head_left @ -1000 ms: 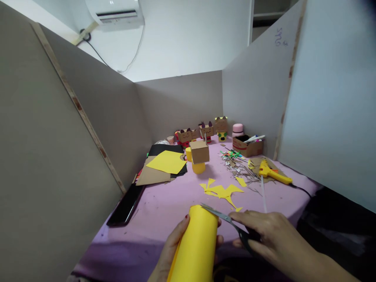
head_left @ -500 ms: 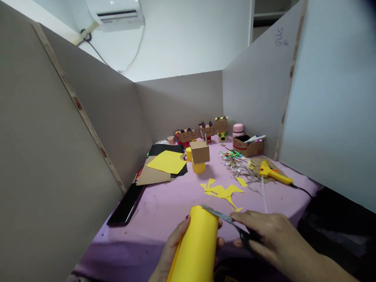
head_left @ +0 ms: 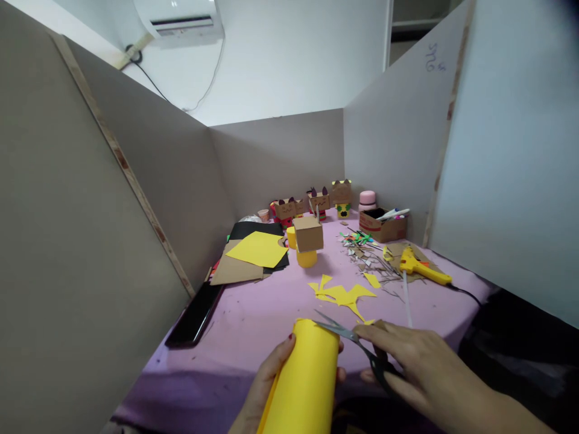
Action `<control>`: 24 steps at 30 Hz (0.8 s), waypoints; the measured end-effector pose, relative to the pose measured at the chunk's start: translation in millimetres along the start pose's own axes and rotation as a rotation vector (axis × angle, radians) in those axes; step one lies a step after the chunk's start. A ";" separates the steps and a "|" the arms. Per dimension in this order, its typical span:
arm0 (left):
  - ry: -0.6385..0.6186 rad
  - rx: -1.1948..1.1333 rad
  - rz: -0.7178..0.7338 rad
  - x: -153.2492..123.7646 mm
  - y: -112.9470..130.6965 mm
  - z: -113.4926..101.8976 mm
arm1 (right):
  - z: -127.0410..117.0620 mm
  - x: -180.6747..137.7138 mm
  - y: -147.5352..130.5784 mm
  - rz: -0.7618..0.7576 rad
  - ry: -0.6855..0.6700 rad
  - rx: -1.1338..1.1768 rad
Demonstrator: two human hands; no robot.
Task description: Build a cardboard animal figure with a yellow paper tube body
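Nearest us, our left hand (head_left: 266, 380) grasps a roll of smooth yellow paper (head_left: 307, 383), the thumb along its left side and fingertips curling around its right. The roll is above the near part of the table; its long axis runs away from us, tilting slightly to the right, with the far end pointing at the table's back and the near end cut off by the frame. To the right of the roll, our right hand (head_left: 420, 361) is clenched around black-handled metal scissors (head_left: 349, 334); how the fingers sit in the loops, we cannot tell. The blades stand slightly parted at the roll's far rim, pointing left across it.

Under the roll spreads a table covered in pale purple cloth (head_left: 253, 313), specked with crumbs. Left of the roll we see a black glossy phone (head_left: 194, 316); just beyond the roll, jagged yellow paper scraps (head_left: 344, 293); to its far right, a yellow glue gun (head_left: 425, 271). Farther beyond the roll stand a brown cardboard block on a yellow cylinder (head_left: 309, 235) and, behind, eared cardboard figures (head_left: 319, 202). Grey partition panels (head_left: 280, 150) enclose the table, and high beyond the roll hangs a white air conditioner (head_left: 181, 18).
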State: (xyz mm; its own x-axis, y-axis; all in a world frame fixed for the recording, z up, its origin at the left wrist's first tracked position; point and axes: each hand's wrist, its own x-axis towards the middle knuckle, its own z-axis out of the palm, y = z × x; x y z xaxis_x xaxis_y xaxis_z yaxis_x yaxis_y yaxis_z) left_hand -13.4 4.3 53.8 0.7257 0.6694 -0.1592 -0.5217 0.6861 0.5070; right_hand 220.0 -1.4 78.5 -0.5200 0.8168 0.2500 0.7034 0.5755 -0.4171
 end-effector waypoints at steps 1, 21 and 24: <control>0.007 -0.001 -0.004 0.2 -0.5 -1.5 | -0.8 0.8 -0.5 0.006 0.002 0.002; 0.085 0.025 0.059 -7.3 2.2 14.7 | -13.4 4.6 -4.9 0.114 -0.100 0.759; 0.059 -0.068 0.070 -7.0 5.6 15.0 | -10.0 5.2 -6.0 0.139 -0.091 0.736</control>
State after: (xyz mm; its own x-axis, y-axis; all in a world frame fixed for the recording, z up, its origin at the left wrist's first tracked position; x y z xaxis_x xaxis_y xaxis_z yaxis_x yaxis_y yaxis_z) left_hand -14.7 -0.8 70.5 0.6594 0.7309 -0.1761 -0.6011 0.6532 0.4605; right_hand 217.9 -0.2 91.1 -0.5104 0.8550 0.0923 0.2766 0.2648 -0.9238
